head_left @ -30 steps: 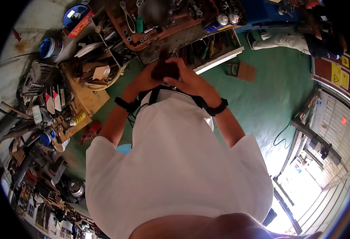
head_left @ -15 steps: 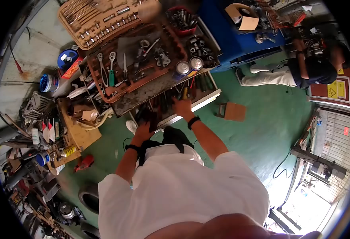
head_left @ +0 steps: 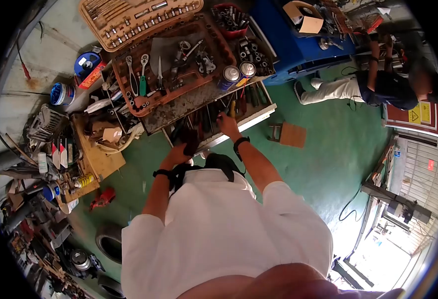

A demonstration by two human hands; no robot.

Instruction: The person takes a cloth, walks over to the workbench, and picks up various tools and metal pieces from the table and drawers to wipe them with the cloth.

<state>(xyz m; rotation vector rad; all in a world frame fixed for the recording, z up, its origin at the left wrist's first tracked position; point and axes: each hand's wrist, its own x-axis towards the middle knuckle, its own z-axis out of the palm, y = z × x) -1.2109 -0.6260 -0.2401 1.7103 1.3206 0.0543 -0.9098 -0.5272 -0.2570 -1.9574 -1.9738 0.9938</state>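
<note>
An open drawer (head_left: 251, 119) full of hand tools, several with screwdriver-like handles, sticks out under the workbench top. My right hand (head_left: 227, 125) reaches over its front edge, fingers curled closed among the tools; what they grip, if anything, is hidden. At the drawer's left front corner is my left hand (head_left: 178, 153). Its fingers merge with a dark shape (head_left: 192, 141), so their pose does not show. Above the drawer lies a worn red-brown tool case (head_left: 151, 105) holding ratchets (head_left: 143, 74) and loose parts. Two spray cans (head_left: 230, 75) stand by its right corner.
A tan socket case (head_left: 114, 42) lies open behind. Right of it are a red bowl of sockets (head_left: 230, 22) and a blue cabinet (head_left: 298, 55). A small wooden stool (head_left: 293, 135) stands on the green floor. Another person (head_left: 373, 87) works at the right. Tyres (head_left: 109, 244) lie lower left.
My right hand has drawn slightly back towards the drawer's front edge, its fingers now more curled. My left hand stays by the left corner. The view has shifted a little.
</note>
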